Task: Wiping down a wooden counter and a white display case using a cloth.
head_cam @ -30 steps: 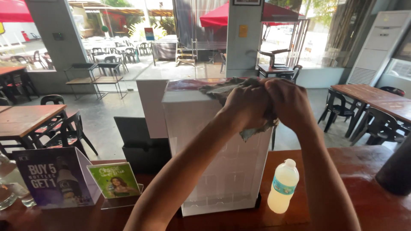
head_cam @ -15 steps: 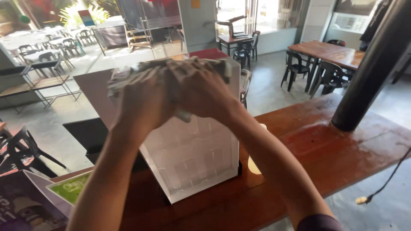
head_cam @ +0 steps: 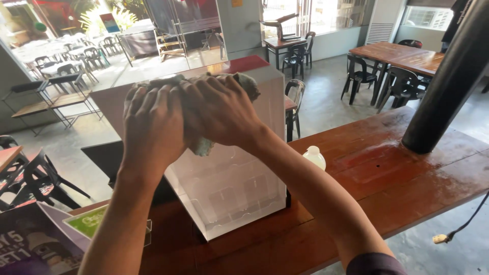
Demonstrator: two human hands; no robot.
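Both hands pressed a grey cloth (head_cam: 244,84) onto the top of a white translucent box (head_cam: 229,188) standing on the wooden desk (head_cam: 407,168), at centre frame. The left hand (head_cam: 153,125) lay flat, palm down, fingers spread toward the upper left of the frame. The right hand (head_cam: 219,109) overlapped it from the right, fingers curled over the cloth's bunched middle. Neither grip was a full closure; each was a flat press with the cloth trapped between palm and box top.

The cloth lay directly beneath both hands. Its long axis ran across the frame from left to right, along the box's near top edge, climbing slightly toward the right. One end showed beyond the right hand's fingertips at upper centre; a fold hung down over the box front, below the right palm. The right hand covered more of the cloth.

A pale bottle (head_cam: 315,157) stood just right of the box, partly hidden by the right forearm. A printed card stand (head_cam: 91,224) sat at lower left.
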